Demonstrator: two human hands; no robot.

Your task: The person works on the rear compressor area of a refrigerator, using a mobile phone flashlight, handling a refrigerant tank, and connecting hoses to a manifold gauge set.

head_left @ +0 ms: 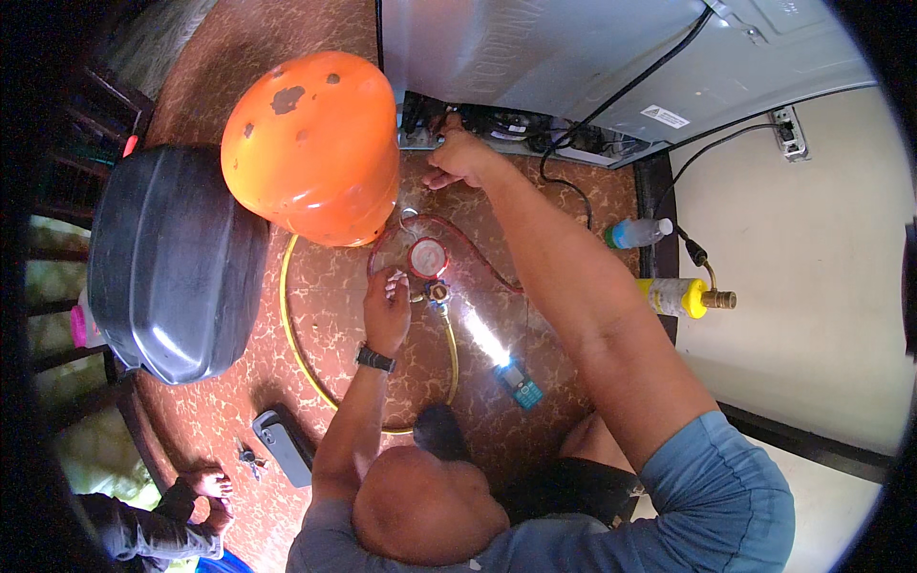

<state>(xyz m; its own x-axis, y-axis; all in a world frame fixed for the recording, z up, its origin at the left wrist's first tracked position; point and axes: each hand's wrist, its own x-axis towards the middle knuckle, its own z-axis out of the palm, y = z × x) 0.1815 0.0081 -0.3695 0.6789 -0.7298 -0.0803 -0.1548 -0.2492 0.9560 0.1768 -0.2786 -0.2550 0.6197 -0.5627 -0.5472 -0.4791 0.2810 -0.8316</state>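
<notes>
Brown veined floor, pale wall, grey appliance | gauge: round, pale-faced, red-rimmed, near orange cylinder | my left hand curled just beside it, grip unclear | my right hand bent at the appliance's low opening, grip hidden

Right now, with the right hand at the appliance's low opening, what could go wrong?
The right hand might scrape against the edge of the opening low in the grey appliance.

The yellow hose loops near the left hand; snagging it could tug the red-rimmed gauge.

A black cord runs to the wall outlet; if it feeds the appliance, shock seems possible, though I cannot trace it.
</notes>
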